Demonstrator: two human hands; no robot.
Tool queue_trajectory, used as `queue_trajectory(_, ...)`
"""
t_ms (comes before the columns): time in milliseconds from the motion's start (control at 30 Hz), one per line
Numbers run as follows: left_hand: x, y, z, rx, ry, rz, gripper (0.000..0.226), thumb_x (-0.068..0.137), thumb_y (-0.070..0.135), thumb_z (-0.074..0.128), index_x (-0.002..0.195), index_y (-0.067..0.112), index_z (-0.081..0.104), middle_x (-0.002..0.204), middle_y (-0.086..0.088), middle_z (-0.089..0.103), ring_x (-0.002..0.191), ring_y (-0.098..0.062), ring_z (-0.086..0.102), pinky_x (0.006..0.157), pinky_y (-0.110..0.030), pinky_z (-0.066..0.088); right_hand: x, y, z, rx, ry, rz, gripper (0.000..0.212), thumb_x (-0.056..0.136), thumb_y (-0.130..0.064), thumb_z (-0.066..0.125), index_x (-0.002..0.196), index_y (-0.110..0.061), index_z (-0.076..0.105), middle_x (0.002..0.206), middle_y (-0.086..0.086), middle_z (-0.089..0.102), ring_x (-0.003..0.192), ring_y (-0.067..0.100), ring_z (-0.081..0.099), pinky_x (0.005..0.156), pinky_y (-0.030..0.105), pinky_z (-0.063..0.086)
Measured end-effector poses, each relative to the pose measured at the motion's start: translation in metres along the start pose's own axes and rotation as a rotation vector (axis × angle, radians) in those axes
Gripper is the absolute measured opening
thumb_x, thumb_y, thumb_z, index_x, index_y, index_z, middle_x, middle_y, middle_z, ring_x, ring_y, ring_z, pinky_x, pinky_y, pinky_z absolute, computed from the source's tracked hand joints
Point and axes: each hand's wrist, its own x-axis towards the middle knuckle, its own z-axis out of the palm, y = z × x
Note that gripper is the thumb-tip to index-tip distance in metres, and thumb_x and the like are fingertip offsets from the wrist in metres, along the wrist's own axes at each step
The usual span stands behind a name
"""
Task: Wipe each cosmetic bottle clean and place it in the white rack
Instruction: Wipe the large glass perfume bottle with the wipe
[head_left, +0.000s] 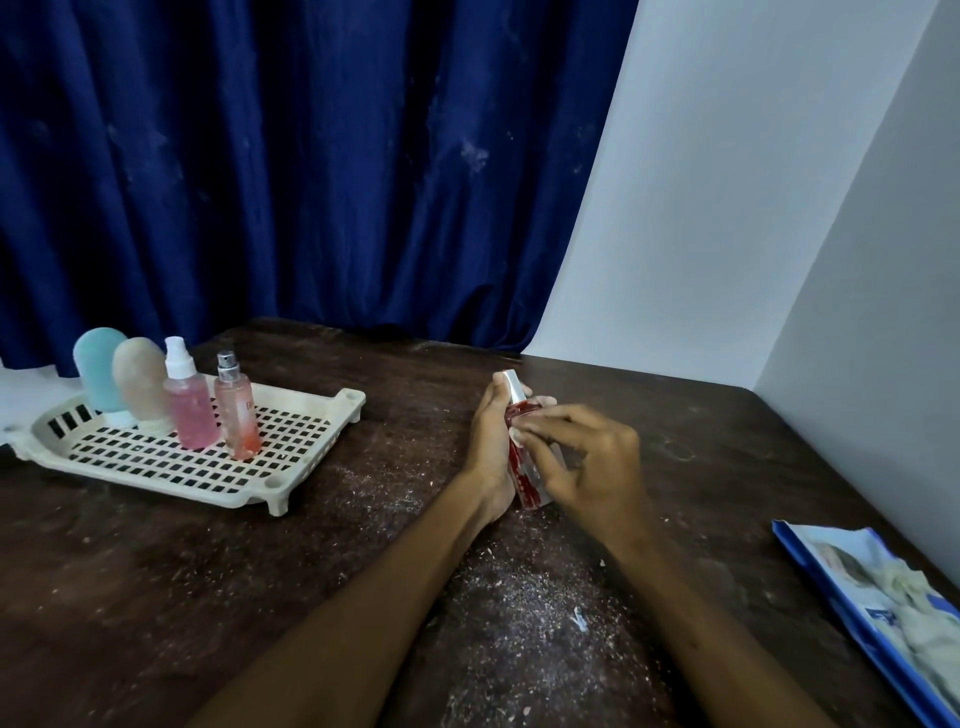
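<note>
Red bottle (527, 483) gripped in left hand (491, 441), right hand (597, 467) touching.

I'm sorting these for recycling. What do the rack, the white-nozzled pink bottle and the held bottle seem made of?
The white rack: moulded plastic, matte, given its grid of holes. The pink spray bottle: probably clear plastic; liquid shows through. The red bottle in the left hand: glossy, silver metallic-looking cap; glass or plastic, unclear.
</note>
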Motion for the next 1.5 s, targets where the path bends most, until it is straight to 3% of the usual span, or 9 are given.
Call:
queue_trajectory(167, 0.001, 0.001, 0.001, 0.003, 0.030, -0.039, 0.059, 0.096, 0.063, 0.041, 0.121, 0.012, 0.057, 0.107, -0.018, 0.066, 0.092, -0.030, 0.064, 0.086, -0.047, 0.055, 0.006, 0.004, 0.003, -0.057, 0.023, 0.102, 0.022, 0.080, -0.005, 0.079, 0.102, -0.009, 0.077, 0.097, 0.005, 0.074, 0.085, 0.009, 0.067, 0.080, 0.026, 0.059)
queue_trajectory(233, 0.002, 0.001, 0.000, -0.030, 0.037, -0.052, 0.063, 0.097, 0.063, 0.039, 0.125, 0.009, 0.055, 0.102, -0.014, 0.067, 0.082, -0.027, 0.066, 0.075, -0.041, 0.057, 0.002, 0.009, -0.001, -0.067, 0.001, 0.113, 0.021, 0.081, -0.007, 0.079, 0.101, -0.010, 0.077, 0.095, 0.003, 0.074, 0.080, 0.008, 0.066, 0.074, 0.030, 0.061)
queue_trajectory(367, 0.003, 0.001, -0.002, -0.098, 0.034, -0.072, 0.048, 0.100, 0.057, 0.038, 0.113, 0.013, 0.053, 0.086, -0.006, 0.068, 0.065, -0.019, 0.063, 0.063, -0.033, 0.054, -0.002, 0.006, -0.005, -0.009, -0.071, 0.033, 0.020, 0.080, -0.010, 0.080, 0.100, -0.015, 0.078, 0.095, -0.008, 0.071, 0.082, -0.001, 0.064, 0.073, 0.014, 0.056)
queue_trajectory(467, 0.000, 0.003, -0.001, -0.094, 0.057, -0.123, 0.068, 0.095, 0.065, 0.041, 0.134, 0.010, 0.053, 0.092, -0.009, 0.069, 0.067, -0.020, 0.068, 0.056, -0.031, 0.057, 0.004, 0.003, -0.003, -0.013, -0.059, 0.024, 0.021, 0.080, -0.010, 0.081, 0.101, -0.014, 0.078, 0.098, -0.002, 0.073, 0.087, 0.002, 0.065, 0.081, 0.014, 0.054)
queue_trajectory(767, 0.005, 0.001, -0.002, -0.085, 0.072, -0.058, 0.064, 0.099, 0.060, 0.035, 0.141, 0.013, 0.044, 0.087, -0.007, 0.069, 0.066, -0.020, 0.063, 0.062, -0.032, 0.056, 0.000, 0.010, -0.010, 0.051, -0.154, 0.020, 0.019, 0.079, -0.008, 0.080, 0.097, -0.013, 0.079, 0.095, -0.003, 0.073, 0.083, -0.001, 0.067, 0.072, 0.010, 0.054)
queue_trajectory(1000, 0.007, 0.000, -0.004, -0.091, 0.042, -0.105, 0.072, 0.098, 0.066, 0.031, 0.102, 0.002, 0.063, 0.089, -0.016, 0.066, 0.065, -0.023, 0.065, 0.058, -0.030, 0.056, 0.002, 0.019, -0.011, 0.053, -0.141, 0.057, 0.020, 0.077, -0.011, 0.081, 0.097, -0.013, 0.079, 0.092, -0.001, 0.074, 0.077, 0.006, 0.069, 0.062, 0.028, 0.060)
queue_trajectory(1100, 0.012, -0.004, -0.008, -0.089, 0.064, -0.096, 0.077, 0.096, 0.068, 0.032, 0.117, -0.001, 0.061, 0.106, -0.020, 0.065, 0.087, -0.031, 0.065, 0.067, -0.038, 0.060, -0.002, 0.015, -0.014, 0.095, -0.217, 0.029, 0.021, 0.075, -0.012, 0.082, 0.095, -0.014, 0.079, 0.092, -0.004, 0.073, 0.079, 0.004, 0.069, 0.066, 0.023, 0.059)
queue_trajectory(1233, 0.013, -0.002, -0.006, -0.084, 0.030, -0.100, 0.072, 0.097, 0.067, 0.030, 0.110, 0.003, 0.060, 0.090, -0.014, 0.066, 0.074, -0.025, 0.066, 0.064, -0.036, 0.059, 0.003, 0.007, -0.008, 0.103, -0.212, -0.043, 0.022, 0.075, -0.013, 0.085, 0.096, -0.015, 0.079, 0.094, -0.004, 0.073, 0.083, 0.000, 0.067, 0.074, 0.015, 0.055)
queue_trajectory(1500, 0.009, -0.001, -0.004, -0.132, 0.090, -0.077, 0.068, 0.099, 0.062, 0.035, 0.144, 0.012, 0.045, 0.089, -0.010, 0.069, 0.080, -0.023, 0.068, 0.072, -0.038, 0.059, -0.002, 0.017, -0.021, 0.103, -0.307, -0.008, 0.019, 0.070, -0.012, 0.081, 0.089, -0.015, 0.078, 0.085, -0.007, 0.073, 0.070, 0.004, 0.068, 0.056, 0.024, 0.056)
